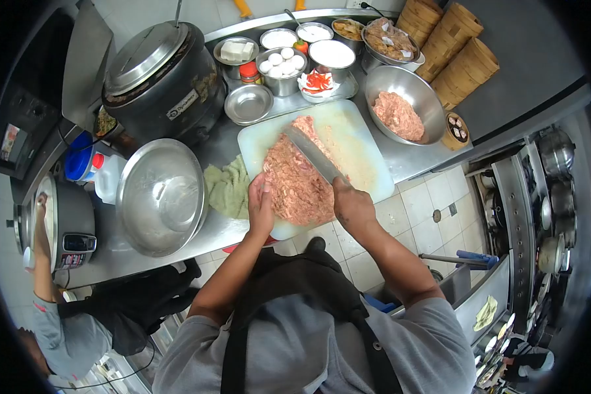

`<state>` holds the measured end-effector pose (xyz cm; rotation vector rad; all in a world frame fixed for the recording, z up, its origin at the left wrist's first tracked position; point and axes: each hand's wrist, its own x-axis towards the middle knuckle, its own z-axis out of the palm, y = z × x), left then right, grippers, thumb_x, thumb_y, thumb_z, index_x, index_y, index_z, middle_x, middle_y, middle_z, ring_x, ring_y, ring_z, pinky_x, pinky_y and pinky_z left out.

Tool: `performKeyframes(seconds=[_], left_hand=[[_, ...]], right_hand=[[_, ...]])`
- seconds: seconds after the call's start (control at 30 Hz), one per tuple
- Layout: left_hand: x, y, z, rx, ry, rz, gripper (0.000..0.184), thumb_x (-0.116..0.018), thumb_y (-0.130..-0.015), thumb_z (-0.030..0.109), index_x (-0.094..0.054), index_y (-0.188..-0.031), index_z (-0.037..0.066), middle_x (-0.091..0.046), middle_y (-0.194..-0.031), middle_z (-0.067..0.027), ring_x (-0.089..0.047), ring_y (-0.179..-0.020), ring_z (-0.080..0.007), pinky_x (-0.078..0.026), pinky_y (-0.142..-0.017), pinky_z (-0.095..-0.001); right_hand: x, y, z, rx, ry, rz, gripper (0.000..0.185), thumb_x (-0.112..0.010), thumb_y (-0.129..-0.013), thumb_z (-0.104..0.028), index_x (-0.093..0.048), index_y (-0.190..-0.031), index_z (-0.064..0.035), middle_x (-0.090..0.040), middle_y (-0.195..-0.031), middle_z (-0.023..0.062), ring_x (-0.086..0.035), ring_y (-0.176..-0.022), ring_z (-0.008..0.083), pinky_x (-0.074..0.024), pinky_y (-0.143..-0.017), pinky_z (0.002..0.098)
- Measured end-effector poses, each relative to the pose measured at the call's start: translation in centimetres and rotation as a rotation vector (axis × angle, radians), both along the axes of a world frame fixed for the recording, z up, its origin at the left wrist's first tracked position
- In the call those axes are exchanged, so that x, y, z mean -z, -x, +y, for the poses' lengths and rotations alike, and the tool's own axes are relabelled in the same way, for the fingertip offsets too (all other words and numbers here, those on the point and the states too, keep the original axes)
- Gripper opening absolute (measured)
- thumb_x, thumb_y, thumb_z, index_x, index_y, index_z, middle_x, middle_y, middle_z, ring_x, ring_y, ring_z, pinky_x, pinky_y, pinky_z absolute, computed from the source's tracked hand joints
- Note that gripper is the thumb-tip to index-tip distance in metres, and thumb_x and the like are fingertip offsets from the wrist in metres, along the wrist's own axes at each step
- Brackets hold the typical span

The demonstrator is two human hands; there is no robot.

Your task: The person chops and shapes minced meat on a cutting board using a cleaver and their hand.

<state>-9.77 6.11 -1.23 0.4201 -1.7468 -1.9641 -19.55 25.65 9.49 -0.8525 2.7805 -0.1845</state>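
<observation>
A mound of minced meat [299, 190] lies spread over a pale cutting board [368, 164]. My right hand [354, 209] is closed around the handle of a broad kitchen knife [313, 155], whose blade rests slantwise on the meat, pointing up and left. My left hand [261, 209] is at the mound's left edge, fingers stretched out against the meat, gripping nothing. A crumpled green cloth [227, 187] lies left of the board. Up and to the right, a steel bowl [433, 98] contains more minced meat [398, 116].
A large steel basin [161, 197] stands at left, below a big black cooker [164, 85]. Behind the board sit an empty steel dish [249, 105], a container of eggs [281, 65] and bamboo steamers [465, 72]. A co-worker [85, 328] reaches toward a rice cooker [72, 220].
</observation>
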Motion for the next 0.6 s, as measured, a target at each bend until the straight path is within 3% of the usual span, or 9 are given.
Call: performKeyframes(seconds=[0.1, 0.17, 0.37, 0.43, 0.5, 0.53, 0.6], left_hand=[[0.0, 0.7, -0.9, -0.008, 0.026, -0.045, 0.047, -0.046, -0.103, 0.023, -0.035, -0.140, -0.004, -0.042, -0.142, -0.0193, -0.041, -0.133, -0.0259, -0.030, -0.113, -0.0375], [0.0, 1.0, -1.6, -0.009, 0.045, -0.086, 0.048, -0.046, -0.103, 0.025, -0.035, -0.140, -0.004, -0.042, -0.141, -0.0191, -0.041, -0.133, -0.0262, -0.029, -0.113, -0.0376], [3.1, 1.4, -1.5, 0.065, -0.163, -0.032, 0.050, -0.047, -0.103, 0.027, -0.035, -0.140, -0.004, -0.041, -0.141, -0.0184, -0.042, -0.131, -0.0263, -0.030, -0.112, -0.0380], [3.0, 1.5, -1.8, 0.078, -0.060, -0.047, 0.050, -0.046, -0.103, 0.028, -0.034, -0.141, -0.004, -0.038, -0.143, -0.0194, -0.040, -0.133, -0.0273, -0.030, -0.112, -0.0388], [3.1, 1.6, -2.1, 0.082, 0.033, -0.066, 0.052, -0.045, -0.103, 0.029, -0.033, -0.141, -0.004, -0.035, -0.145, -0.0205, -0.037, -0.135, -0.0289, -0.030, -0.112, -0.0396], [3.3, 1.8, -2.4, 0.075, 0.075, -0.076, 0.053, -0.045, -0.103, 0.030, -0.032, -0.141, -0.004, -0.033, -0.146, -0.0210, -0.036, -0.136, -0.0300, -0.029, -0.113, -0.0400], [3.4, 1.5, -2.8, 0.053, 0.120, -0.099, 0.055, -0.045, -0.103, 0.031, -0.031, -0.142, -0.005, -0.030, -0.148, -0.0223, -0.032, -0.138, -0.0324, -0.027, -0.114, -0.0413]], right_hand=[[-0.7, 0.1, 0.6, 0.055, 0.045, 0.062, 0.011, -0.045, -0.092, -0.010, -0.050, -0.098, -0.0026, -0.067, -0.078, 0.0242, -0.069, -0.074, 0.0389, -0.0542, -0.067, 0.0487], [-2.8, -0.6, 1.7, 0.129, 0.182, 0.056, 0.022, -0.047, -0.099, -0.024, -0.052, -0.099, -0.0030, -0.067, -0.077, 0.0236, -0.066, -0.072, 0.0423, -0.0514, -0.066, 0.0518], [-4.3, -2.5, 1.9, 0.327, 0.303, 0.136, 0.022, -0.053, -0.098, -0.025, -0.053, -0.093, -0.0038, -0.066, -0.075, 0.0239, -0.064, -0.071, 0.0439, -0.0497, -0.065, 0.0519], [-4.0, -3.2, 1.5, 0.381, 0.376, 0.171, 0.023, -0.054, -0.098, -0.026, -0.053, -0.091, -0.0036, -0.065, -0.073, 0.0234, -0.063, -0.066, 0.0438, -0.0498, -0.063, 0.0504], [-0.5, -2.2, 3.9, 0.434, 0.637, -0.004, 0.029, -0.056, -0.098, -0.030, -0.054, -0.089, -0.0026, -0.060, -0.062, 0.0167, -0.058, -0.052, 0.0349, -0.0483, -0.056, 0.0435], [-0.2, -2.7, 4.6, 0.514, 0.754, -0.117, 0.038, -0.053, -0.100, -0.037, -0.056, -0.088, -0.0014, -0.050, -0.053, 0.0069, -0.047, -0.042, 0.0201, -0.0419, -0.046, 0.0335], [-0.2, -4.2, 5.7, 0.729, 0.843, -0.319, 0.042, -0.048, -0.102, -0.040, -0.056, -0.089, -0.0008, -0.047, -0.052, 0.0031, -0.044, -0.040, 0.0137, -0.0372, -0.041, 0.0291]])
